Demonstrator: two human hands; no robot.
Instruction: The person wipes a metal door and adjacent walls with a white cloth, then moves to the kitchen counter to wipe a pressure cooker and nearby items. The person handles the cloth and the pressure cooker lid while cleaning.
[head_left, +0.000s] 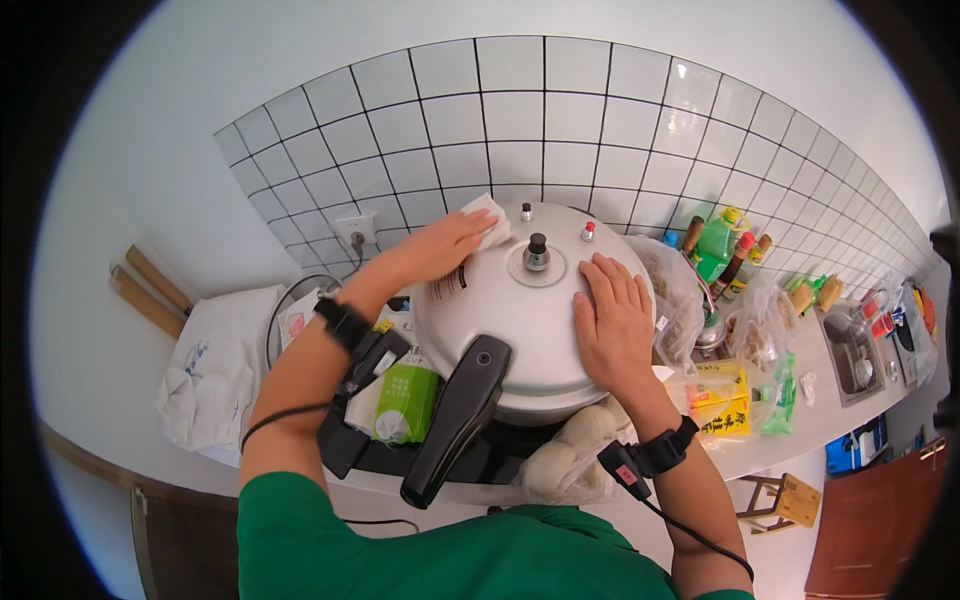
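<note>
A large silvery metal pressure cooker (525, 337) with a long black handle (459, 420) stands in front of me on a black hob. Its lid carries a black-topped pressure valve (536, 253) in the centre, a small black-topped valve (526, 213) and a red-topped one (589, 231) near the back. My left hand (448, 244) presses a folded white tissue or cloth (491, 223) against the lid's back left part. Flat on the right side of the lid lies my right hand (616, 319), holding nothing, its fingers slightly spread.
Left of the cooker are a green paper-cup pack (405, 401) and a white cloth bag (217, 360). A bag of pale round food (559, 457) touches the front right. Bottles (724, 244), plastic bags and a sink (851, 360) are to the right; a wall socket (355, 229) is behind.
</note>
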